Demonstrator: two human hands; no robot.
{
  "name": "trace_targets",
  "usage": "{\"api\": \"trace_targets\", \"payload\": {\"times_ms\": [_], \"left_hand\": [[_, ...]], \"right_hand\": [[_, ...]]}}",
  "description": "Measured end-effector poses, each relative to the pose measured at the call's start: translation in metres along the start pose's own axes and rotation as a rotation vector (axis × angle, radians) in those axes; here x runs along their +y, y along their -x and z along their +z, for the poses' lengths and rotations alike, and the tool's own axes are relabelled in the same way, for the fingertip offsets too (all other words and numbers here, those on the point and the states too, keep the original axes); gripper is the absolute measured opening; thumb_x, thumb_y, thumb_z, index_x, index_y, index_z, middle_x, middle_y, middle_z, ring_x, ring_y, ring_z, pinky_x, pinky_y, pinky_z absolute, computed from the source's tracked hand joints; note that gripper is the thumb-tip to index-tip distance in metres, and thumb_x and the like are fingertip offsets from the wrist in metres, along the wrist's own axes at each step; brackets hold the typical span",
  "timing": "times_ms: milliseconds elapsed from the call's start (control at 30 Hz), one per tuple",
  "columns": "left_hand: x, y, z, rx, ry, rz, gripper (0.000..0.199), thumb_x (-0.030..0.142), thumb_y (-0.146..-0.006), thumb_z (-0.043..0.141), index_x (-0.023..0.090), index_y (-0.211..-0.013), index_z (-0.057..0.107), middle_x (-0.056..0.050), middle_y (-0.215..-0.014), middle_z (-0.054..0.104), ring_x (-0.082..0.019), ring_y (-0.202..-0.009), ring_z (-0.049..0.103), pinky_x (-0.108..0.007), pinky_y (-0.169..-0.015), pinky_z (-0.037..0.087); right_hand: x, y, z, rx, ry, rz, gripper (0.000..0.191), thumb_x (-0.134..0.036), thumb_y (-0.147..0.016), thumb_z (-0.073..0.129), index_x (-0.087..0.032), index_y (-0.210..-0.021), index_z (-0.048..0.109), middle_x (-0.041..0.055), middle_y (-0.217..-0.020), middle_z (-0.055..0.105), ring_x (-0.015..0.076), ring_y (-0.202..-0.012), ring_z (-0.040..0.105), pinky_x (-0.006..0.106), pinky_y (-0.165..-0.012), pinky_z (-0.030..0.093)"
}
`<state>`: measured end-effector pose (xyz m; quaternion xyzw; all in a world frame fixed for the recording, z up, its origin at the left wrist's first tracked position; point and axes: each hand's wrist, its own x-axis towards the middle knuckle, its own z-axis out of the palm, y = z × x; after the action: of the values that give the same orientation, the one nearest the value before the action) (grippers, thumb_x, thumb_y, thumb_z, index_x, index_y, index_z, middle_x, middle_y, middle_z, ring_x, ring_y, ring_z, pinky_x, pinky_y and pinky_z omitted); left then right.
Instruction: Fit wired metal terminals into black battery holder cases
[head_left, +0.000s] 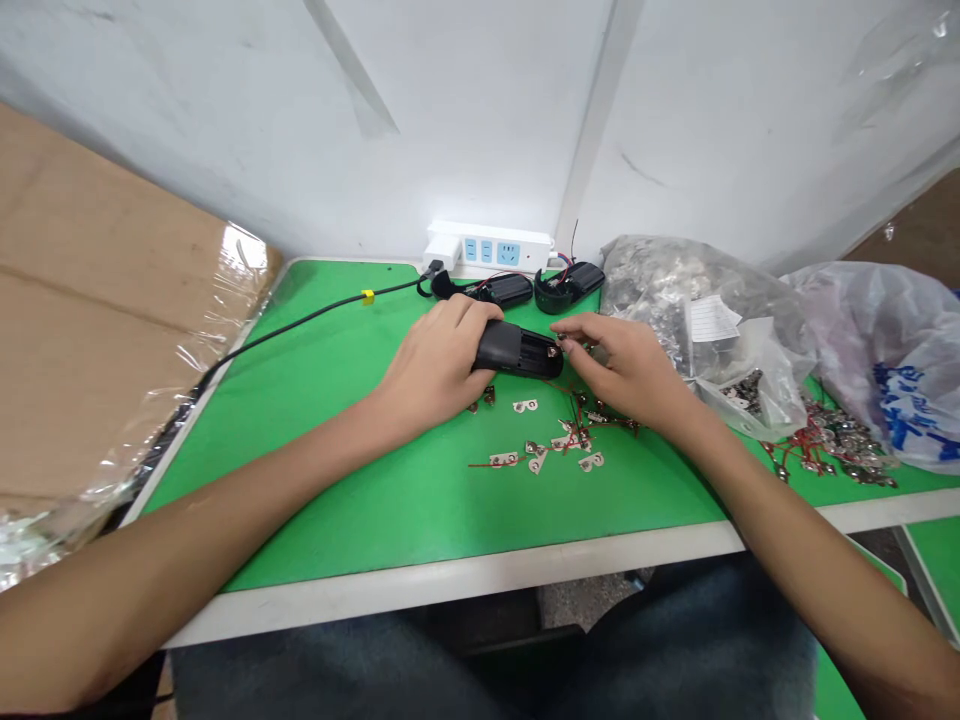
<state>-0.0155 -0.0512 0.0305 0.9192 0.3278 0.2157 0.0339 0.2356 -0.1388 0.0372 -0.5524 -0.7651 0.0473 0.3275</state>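
Note:
My left hand [442, 355] is wrapped round the left end of a black plastic housing [529, 350] with an open battery compartment. At the right end of that compartment sits a small shiny metal contact [553, 352]. The thumb and forefinger of my right hand [619, 360] pinch a small metal piece [562, 340] at the housing's right end; its exact shape is too small to make out. Below the hands, loose metal contact plates [591, 461] lie on the green mat, some with red wires [574, 437] attached.
Two similar black housings [571, 287] lie behind, before a white power strip [495, 248]. A black cable [315, 312] runs left. Plastic bags of metal parts [652, 285] and a pile of wired contacts [840, 445] stand right. A wrapped cardboard box [112, 300] borders the left.

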Motion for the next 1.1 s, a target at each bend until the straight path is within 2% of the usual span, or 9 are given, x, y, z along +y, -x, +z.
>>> {"api": "trace_targets", "payload": {"times_ms": [133, 300, 400, 700, 900, 1100], "left_hand": [[-0.0007, 0.0005, 0.0008, 0.041, -0.012, -0.039, 0.050, 0.019, -0.087, 0.062, 0.020, -0.137, 0.059, -0.014, -0.130, 0.065, -0.035, -0.123, 0.062, -0.048, -0.104, 0.052], [-0.0014, 0.0004, 0.0018, 0.049, -0.026, -0.083, 0.050, 0.020, -0.088, 0.063, 0.020, -0.137, 0.059, -0.014, -0.129, 0.064, -0.036, -0.121, 0.061, -0.050, -0.104, 0.052], [-0.0018, 0.0003, 0.0031, 0.067, -0.023, -0.095, 0.047, 0.022, -0.090, 0.063, 0.019, -0.137, 0.059, -0.015, -0.129, 0.063, -0.036, -0.122, 0.061, -0.050, -0.105, 0.052], [0.0006, 0.0006, 0.0004, 0.066, -0.026, -0.063, 0.051, 0.027, -0.090, 0.063, 0.023, -0.140, 0.057, -0.016, -0.133, 0.062, -0.037, -0.124, 0.060, -0.052, -0.105, 0.051], [0.0031, 0.0001, -0.0018, 0.061, -0.020, -0.048, 0.052, 0.027, -0.089, 0.063, 0.024, -0.141, 0.056, -0.015, -0.135, 0.062, -0.038, -0.125, 0.059, -0.053, -0.105, 0.050], [0.0037, 0.0003, -0.0029, 0.043, -0.020, -0.022, 0.052, 0.023, -0.088, 0.064, 0.023, -0.140, 0.058, -0.014, -0.135, 0.062, -0.037, -0.127, 0.058, -0.051, -0.107, 0.049]], "right_hand": [[0.0015, 0.0002, -0.0003, -0.031, 0.012, 0.027, 0.024, -0.021, -0.101, 0.059, -0.022, -0.121, 0.072, 0.0071, -0.112, 0.081, 0.0264, -0.101, 0.077, 0.038, -0.086, 0.055], [0.0039, 0.0001, 0.0005, -0.041, 0.099, 0.048, 0.018, -0.020, -0.098, 0.061, -0.020, -0.113, 0.072, 0.0074, -0.096, 0.078, 0.0244, -0.085, 0.073, 0.036, -0.077, 0.051], [0.0056, 0.0003, 0.0014, -0.029, 0.107, 0.070, 0.018, -0.020, -0.097, 0.061, -0.019, -0.112, 0.071, 0.0072, -0.093, 0.077, 0.0239, -0.082, 0.072, 0.036, -0.076, 0.051], [0.0047, -0.0011, 0.0012, 0.015, 0.029, 0.083, 0.021, -0.022, -0.100, 0.057, -0.021, -0.115, 0.073, 0.0079, -0.104, 0.082, 0.0259, -0.093, 0.076, 0.039, -0.081, 0.055], [-0.0010, -0.0015, 0.0009, -0.010, -0.103, 0.128, 0.017, -0.024, -0.097, 0.064, -0.024, -0.108, 0.077, 0.0044, -0.098, 0.082, 0.0220, -0.081, 0.073, 0.037, -0.076, 0.055], [-0.0021, -0.0007, 0.0038, 0.006, -0.155, 0.146, 0.014, -0.024, -0.095, 0.064, -0.022, -0.103, 0.076, 0.0047, -0.094, 0.081, 0.0212, -0.080, 0.073, 0.034, -0.072, 0.053]]}}
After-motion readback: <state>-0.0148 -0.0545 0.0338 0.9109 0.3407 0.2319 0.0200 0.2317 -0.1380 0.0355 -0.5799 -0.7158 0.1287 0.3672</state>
